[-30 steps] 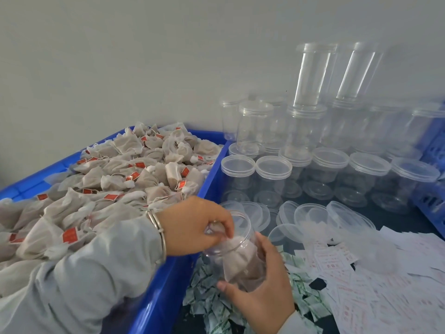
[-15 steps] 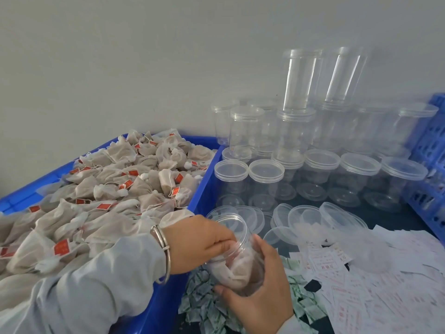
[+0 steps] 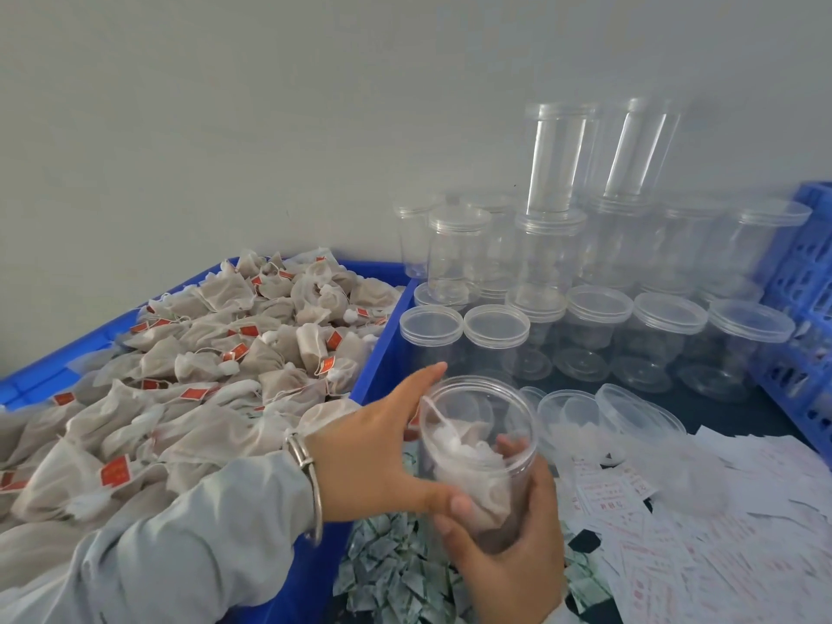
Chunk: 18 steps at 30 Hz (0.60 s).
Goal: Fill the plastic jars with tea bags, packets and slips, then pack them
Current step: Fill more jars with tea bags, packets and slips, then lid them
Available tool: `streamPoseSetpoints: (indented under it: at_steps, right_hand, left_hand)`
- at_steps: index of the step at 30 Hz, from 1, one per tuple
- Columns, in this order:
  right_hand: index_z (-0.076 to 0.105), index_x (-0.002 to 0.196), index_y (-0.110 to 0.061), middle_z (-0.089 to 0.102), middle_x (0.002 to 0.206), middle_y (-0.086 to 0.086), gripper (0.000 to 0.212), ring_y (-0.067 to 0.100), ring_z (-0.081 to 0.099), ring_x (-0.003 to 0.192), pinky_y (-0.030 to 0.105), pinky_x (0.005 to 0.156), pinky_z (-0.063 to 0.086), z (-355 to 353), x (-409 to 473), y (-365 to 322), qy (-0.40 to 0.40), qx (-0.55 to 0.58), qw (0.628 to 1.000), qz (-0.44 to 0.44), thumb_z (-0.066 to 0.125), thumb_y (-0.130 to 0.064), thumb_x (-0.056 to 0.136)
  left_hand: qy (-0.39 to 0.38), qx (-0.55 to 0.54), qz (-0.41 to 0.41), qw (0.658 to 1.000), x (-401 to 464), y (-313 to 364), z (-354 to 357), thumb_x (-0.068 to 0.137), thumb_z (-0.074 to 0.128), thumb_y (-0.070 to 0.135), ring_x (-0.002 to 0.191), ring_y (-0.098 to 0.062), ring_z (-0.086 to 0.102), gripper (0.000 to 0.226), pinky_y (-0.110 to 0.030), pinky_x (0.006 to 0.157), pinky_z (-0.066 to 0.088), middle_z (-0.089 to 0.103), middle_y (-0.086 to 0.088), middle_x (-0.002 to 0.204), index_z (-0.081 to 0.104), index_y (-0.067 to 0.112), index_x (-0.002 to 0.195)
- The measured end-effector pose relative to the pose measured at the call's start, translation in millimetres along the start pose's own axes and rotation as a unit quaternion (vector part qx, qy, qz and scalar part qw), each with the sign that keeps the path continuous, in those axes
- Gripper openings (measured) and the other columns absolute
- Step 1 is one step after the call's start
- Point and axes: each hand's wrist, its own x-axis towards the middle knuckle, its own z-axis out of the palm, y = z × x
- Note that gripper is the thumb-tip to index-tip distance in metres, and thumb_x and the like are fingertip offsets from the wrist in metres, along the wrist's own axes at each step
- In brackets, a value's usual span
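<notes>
A clear plastic jar (image 3: 484,416) without a lid is tilted towards me, with several tea bags (image 3: 472,470) in its bottom. My right hand (image 3: 513,565) grips it from underneath, fingers curled round its lower wall. Just left of the jar is my left hand (image 3: 373,457), outside the mouth, fingers straight and pointing up along the rim, thumb by the jar's base; it holds nothing. A heap of tea bags with red tags (image 3: 202,376) fills the blue crate (image 3: 382,349) on the left. Green-and-white packets (image 3: 396,574) lie under my hands, and printed slips (image 3: 702,533) to the right.
Rows of lidded clear jars (image 3: 594,335) stand stacked behind, up to the wall. Loose lids (image 3: 572,412) lie just behind the held jar. A blue slatted basket (image 3: 801,286) sits at the right edge.
My left hand has come out of the jar's mouth and its fingers have straightened beside the jar. The tea bags stayed inside; the right hand keeps its grip.
</notes>
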Motion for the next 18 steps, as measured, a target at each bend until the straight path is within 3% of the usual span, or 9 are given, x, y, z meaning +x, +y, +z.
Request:
streamPoseSetpoints:
  at_steps: [3,6,8,11,14,16,18]
  right_hand:
    - [0.044,0.128,-0.013,0.063,0.121,-0.014,0.090,0.005,0.063,0.108,0.013,0.080,0.052,4,-1,1,-0.033,0.032,0.999,-0.025,0.082,0.001,0.047]
    - [0.043,0.128,-0.015,0.062,0.121,-0.015,0.090,0.004,0.062,0.109,0.012,0.081,0.051,2,0,0,-0.054,0.052,0.997,-0.017,0.085,-0.014,0.048]
    - [0.043,0.129,-0.017,0.061,0.121,-0.017,0.092,0.003,0.062,0.109,0.011,0.081,0.050,2,2,-2,-0.046,0.059,0.997,-0.011,0.085,-0.022,0.047]
    - [0.042,0.132,-0.012,0.062,0.123,-0.012,0.098,0.002,0.062,0.108,0.011,0.079,0.051,-1,5,3,-0.029,0.032,0.999,-0.022,0.088,-0.011,0.046]
    - [0.042,0.135,-0.007,0.054,0.132,0.001,0.104,-0.005,0.057,0.111,0.005,0.077,0.047,-5,9,10,0.002,0.009,1.000,0.000,0.093,-0.012,0.046]
    - [0.042,0.131,-0.023,0.049,0.129,-0.015,0.100,-0.022,0.048,0.107,-0.004,0.074,0.040,-7,11,16,0.033,-0.021,0.999,0.002,0.094,-0.013,0.045]
    - [0.040,0.123,-0.041,0.042,0.123,-0.029,0.098,-0.029,0.044,0.105,-0.006,0.073,0.038,-7,13,19,0.049,-0.042,0.998,0.006,0.093,-0.010,0.046]
  left_hand:
    - [-0.020,-0.026,0.010,0.999,1,-1,0,0.048,0.071,0.070,0.122,0.008,0.045,0.104,-0.026,0.106,0.039,0.044,0.031,0.133,0.015,0.055,0.135]
    - [0.002,-0.029,0.024,0.999,0,-1,-2,0.049,0.076,0.066,0.118,0.009,0.048,0.093,-0.026,0.102,0.042,0.048,0.031,0.127,0.031,0.052,0.129]
    - [0.016,-0.027,0.033,0.999,0,1,-3,0.048,0.075,0.067,0.114,0.012,0.048,0.087,-0.016,0.097,0.043,0.049,0.034,0.123,0.033,0.058,0.123]
    - [0.028,-0.008,0.031,0.999,-1,1,-10,0.049,0.076,0.065,0.106,0.011,0.052,0.074,-0.010,0.085,0.048,0.049,0.035,0.114,0.034,0.074,0.110]
    - [0.049,0.020,0.014,0.998,-2,-5,-17,0.067,0.077,0.039,0.085,0.005,0.061,0.048,-0.011,0.074,0.051,0.062,0.028,0.093,0.054,0.059,0.104]
    - [0.084,0.009,-0.014,0.996,-2,-8,-21,0.080,0.071,0.022,0.069,0.001,0.066,0.029,-0.007,0.067,0.049,0.069,0.021,0.078,0.062,0.046,0.092]
    - [0.133,-0.019,-0.025,0.991,-2,-9,-25,0.084,0.068,0.014,0.061,-0.004,0.067,0.026,-0.009,0.064,0.050,0.070,0.015,0.070,0.064,0.040,0.084]
